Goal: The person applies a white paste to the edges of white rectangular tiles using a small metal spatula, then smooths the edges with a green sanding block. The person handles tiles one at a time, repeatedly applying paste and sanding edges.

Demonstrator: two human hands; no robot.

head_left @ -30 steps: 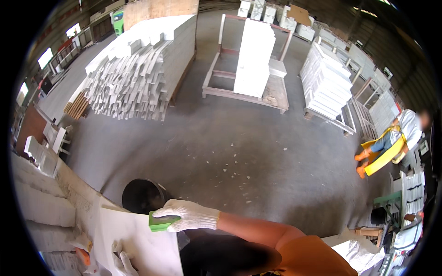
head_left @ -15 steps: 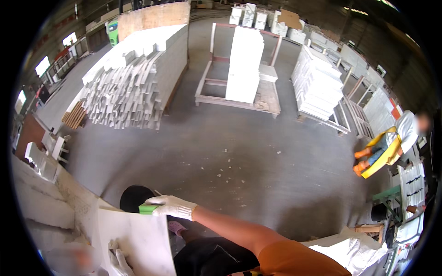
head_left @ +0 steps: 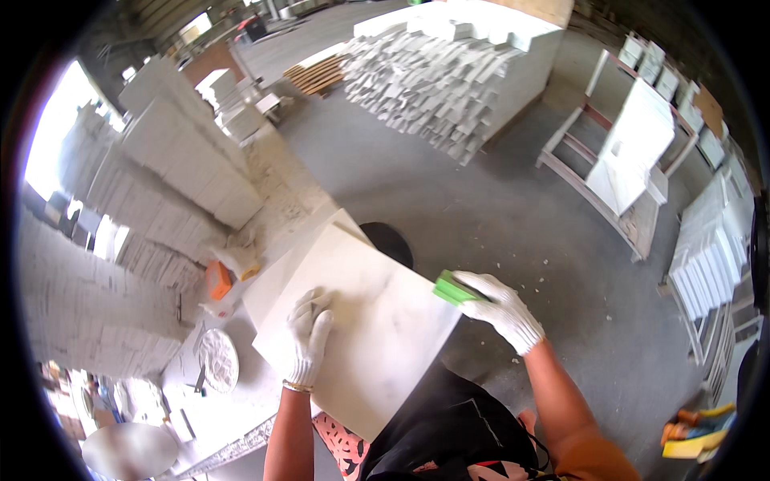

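A square white stone slab [head_left: 385,321] with faint grey veins lies at an angle on the worktop, one corner jutting towards my body. My gloved left hand [head_left: 309,333] rests on top of it, near its left side, fingers laid on the surface. In my gloved right hand [head_left: 497,309] I grip a green sanding block [head_left: 455,289], which sits against the slab's right corner edge. Another pale slab [head_left: 261,293] shows partly from underneath.
On the worktop left are a round dish of white material [head_left: 218,359] and an orange block [head_left: 218,279]. Stacked white slabs [head_left: 184,160] rise behind them. A black bucket [head_left: 387,242] stands beyond the slab. Far off are stacked stone strips [head_left: 433,88] and a slab rack [head_left: 618,160].
My view has swung left and down, bringing the whole slab and both hands into sight. The green block remains in my right hand at the slab's edge.
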